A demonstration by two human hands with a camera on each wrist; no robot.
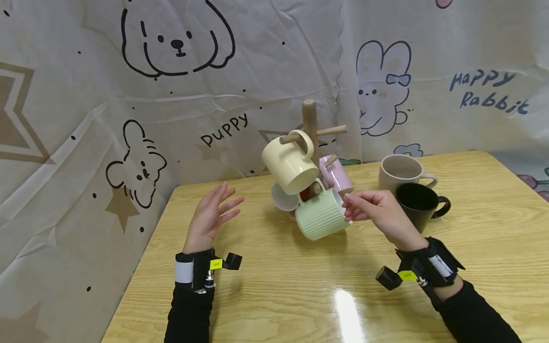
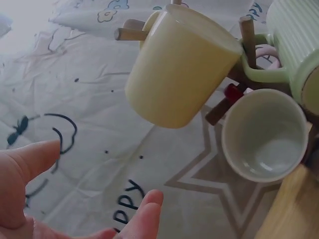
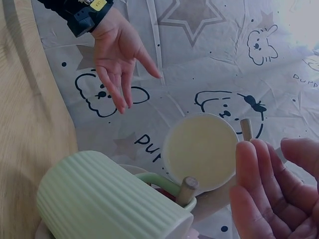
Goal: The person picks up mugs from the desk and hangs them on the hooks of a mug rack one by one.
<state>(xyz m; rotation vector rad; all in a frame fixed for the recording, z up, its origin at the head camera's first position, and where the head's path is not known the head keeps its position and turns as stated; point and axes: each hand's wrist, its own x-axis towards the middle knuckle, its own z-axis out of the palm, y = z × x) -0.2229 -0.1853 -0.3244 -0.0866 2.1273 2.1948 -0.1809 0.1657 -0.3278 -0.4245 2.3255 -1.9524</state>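
A pale green ribbed mug (image 1: 321, 218) hangs tilted by its handle from a low peg of a wooden mug tree (image 1: 310, 114). My right hand (image 1: 381, 214) is beside its rim, fingers loosely bent; the right wrist view shows nothing in that hand (image 3: 279, 199). Above, a cream-yellow mug (image 1: 289, 166) hangs by its handle on an upper peg. To the left of the tree, my left hand (image 1: 211, 216) is raised with fingers spread and holds nothing. A white mug (image 2: 264, 137) and a pink mug (image 1: 340, 175) are lower on the tree, partly hidden.
At the right, a beige mug (image 1: 399, 175) stands upright on the wooden table (image 1: 266, 295), behind a black mug (image 1: 419, 205). Two pegs of the tree stick out to the right without mugs. A printed cloth (image 1: 180, 100) hangs behind and left of the table.
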